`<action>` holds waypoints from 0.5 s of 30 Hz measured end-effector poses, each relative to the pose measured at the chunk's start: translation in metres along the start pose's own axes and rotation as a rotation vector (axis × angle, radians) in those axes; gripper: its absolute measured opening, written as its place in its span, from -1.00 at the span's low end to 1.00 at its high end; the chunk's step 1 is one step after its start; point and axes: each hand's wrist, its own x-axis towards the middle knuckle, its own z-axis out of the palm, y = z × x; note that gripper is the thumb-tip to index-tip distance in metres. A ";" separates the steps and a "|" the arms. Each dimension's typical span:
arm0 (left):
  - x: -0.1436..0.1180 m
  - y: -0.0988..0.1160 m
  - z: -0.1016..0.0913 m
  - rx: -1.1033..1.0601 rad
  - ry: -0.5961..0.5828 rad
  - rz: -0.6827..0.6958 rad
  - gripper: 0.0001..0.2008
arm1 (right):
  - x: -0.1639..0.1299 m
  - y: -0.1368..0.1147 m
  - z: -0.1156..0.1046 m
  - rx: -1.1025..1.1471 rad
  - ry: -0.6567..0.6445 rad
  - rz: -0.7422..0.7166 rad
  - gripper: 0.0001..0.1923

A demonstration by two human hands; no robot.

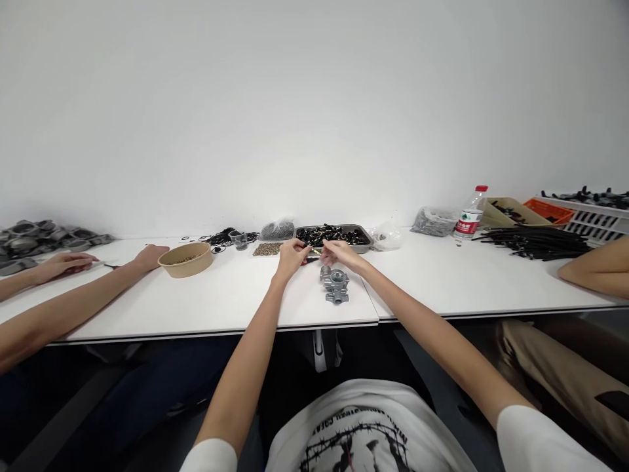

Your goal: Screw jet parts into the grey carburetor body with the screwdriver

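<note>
A small, slender piece with a brass-yellow shine is held between my two hands, above the table. My left hand pinches its dark left end with closed fingers. On the other side, the fingertips of my right hand close on the yellow end; its exact shape is too small to make out. Just below my right hand, a grey metal carburetor body rests on the white tabletop. Behind my hands lies a metal tray filled with small black and brass parts. Something dark and red lies under my fingers, mostly hidden.
Left: a paper bowl, a clear cup, black rings, small brass parts and a co-worker's hands. Right: plastic bags, a bottle, black hoses, bins and another person's arm.
</note>
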 end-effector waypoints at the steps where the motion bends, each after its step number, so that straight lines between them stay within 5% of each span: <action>1: -0.005 0.002 -0.002 0.017 0.016 0.010 -0.80 | -0.005 0.007 -0.003 0.031 -0.028 0.023 -0.59; 5: -0.046 0.013 -0.010 0.075 0.120 0.032 -0.79 | -0.019 0.026 -0.005 0.155 -0.123 0.062 -0.63; 10: -0.103 0.024 -0.008 0.002 0.289 -0.136 -0.74 | -0.020 0.031 0.004 0.252 -0.164 0.052 -0.69; 15: -0.118 0.030 0.003 -0.039 0.281 -0.211 -0.72 | -0.016 0.035 0.004 0.230 -0.168 0.051 -0.66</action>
